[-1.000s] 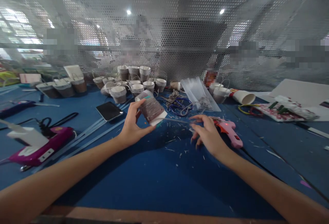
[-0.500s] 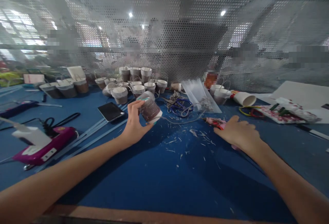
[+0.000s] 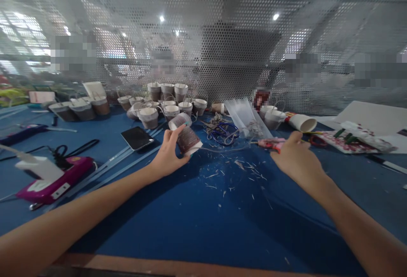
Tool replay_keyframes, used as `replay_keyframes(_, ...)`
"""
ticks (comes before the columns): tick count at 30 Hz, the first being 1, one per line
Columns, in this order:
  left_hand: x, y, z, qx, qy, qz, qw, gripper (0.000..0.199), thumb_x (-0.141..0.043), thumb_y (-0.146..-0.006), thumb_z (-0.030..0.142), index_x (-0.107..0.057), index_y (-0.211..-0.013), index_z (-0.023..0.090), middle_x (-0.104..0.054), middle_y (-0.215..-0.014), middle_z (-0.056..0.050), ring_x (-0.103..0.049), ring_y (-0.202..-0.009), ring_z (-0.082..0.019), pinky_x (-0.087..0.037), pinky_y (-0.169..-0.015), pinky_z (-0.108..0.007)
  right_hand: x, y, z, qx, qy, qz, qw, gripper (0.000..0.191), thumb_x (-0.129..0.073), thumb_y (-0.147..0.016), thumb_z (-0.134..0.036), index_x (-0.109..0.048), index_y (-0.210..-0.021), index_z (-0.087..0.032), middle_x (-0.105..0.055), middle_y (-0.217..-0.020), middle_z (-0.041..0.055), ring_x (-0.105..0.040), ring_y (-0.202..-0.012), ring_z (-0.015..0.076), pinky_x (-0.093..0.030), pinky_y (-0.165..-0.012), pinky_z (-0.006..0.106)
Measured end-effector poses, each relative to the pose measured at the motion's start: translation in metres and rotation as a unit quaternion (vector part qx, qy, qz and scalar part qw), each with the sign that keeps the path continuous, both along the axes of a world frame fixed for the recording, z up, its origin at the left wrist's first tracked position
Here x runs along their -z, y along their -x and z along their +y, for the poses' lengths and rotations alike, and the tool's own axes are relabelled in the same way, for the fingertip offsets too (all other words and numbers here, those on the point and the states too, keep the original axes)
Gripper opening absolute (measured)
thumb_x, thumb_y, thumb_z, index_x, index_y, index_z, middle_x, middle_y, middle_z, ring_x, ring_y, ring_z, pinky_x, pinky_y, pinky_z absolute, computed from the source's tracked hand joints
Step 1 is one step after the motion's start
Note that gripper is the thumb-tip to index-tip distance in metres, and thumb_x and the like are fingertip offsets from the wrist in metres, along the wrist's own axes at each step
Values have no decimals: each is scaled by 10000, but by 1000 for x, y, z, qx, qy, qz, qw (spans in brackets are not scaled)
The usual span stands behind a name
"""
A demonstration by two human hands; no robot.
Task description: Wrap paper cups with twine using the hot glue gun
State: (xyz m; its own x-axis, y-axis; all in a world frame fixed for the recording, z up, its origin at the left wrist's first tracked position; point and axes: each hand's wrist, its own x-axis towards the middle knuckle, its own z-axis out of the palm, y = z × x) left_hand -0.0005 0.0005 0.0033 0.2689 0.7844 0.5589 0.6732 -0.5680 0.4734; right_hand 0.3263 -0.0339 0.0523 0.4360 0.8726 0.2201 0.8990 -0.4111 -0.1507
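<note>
Over the table [image 3: 197, 226]: tilted, brown-wrapped cup [image 3: 189, 140]
Left hand [image 3: 165, 155]: curled around cup
Right hand [image 3: 299, 158]: closed around pink glue gun [image 3: 271, 143]
White-rimmed cups [image 3: 149, 118]: grouped behind, some stacked

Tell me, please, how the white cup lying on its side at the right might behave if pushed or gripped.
The white cup would probably roll, since its round side rests on the blue table. Its thin-looking rim suggests it is light and could dent.

Phone [image 3: 137, 138] on table [image 3: 190, 226], right of power strip [image 3: 60, 185], before cup stack [image 3: 167, 91]. Plastic bag [image 3: 239, 113] right of scissors [image 3: 217, 127]. Charger [image 3: 40, 169] in power strip.
</note>
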Motion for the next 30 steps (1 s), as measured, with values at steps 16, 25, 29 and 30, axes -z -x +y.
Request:
replay_keyframes(16,5,2,2,102,-50,-17,993,788,-712,-729,288,-266,-1379,265,-410,-1378,-131,-422,-1312,-309,-402,-1074,-525,26,40,-9,-334,-316,165,872,529,-585,-778,-267,-217,-1157,-233,-521,-1122,123,-627,-841,202,-528,-718,385)
replay_keyframes(25,4,-1,0,106,-42,-45,992,770,-739,-693,297,-331,-1344,252,-475,-1330,-125,-493,-1258,-310,-450,-1036,-525,40,55,-15,-417,-329,146,835,552,-585,-787,-213,-231,-1209,-232,-474,-1187,148,-615,-958,234,-551,-771,420)
replay_keyframes(29,5,-1,1,118,-53,-47,991,797,-747,-687,296,-317,-1357,253,-465,-1335,-128,-486,-1264,-309,-439,-1047,-527,43,58,-17,-428,-324,144,831,573,-573,-804,-202,-216,-1251,-236,-443,-1256,172,-605,-1045,258,-563,-799,444)
replay_keyframes(30,5,-1,1,118,-55,-42,991,800,-748,-688,299,-314,-1359,255,-465,-1335,-127,-485,-1264,-308,-440,-1045,-525,43,58,-17,-432,-323,143,830,572,-569,-810,-200,-215,-1257,-236,-433,-1268,177,-608,-1045,258,-567,-794,443)
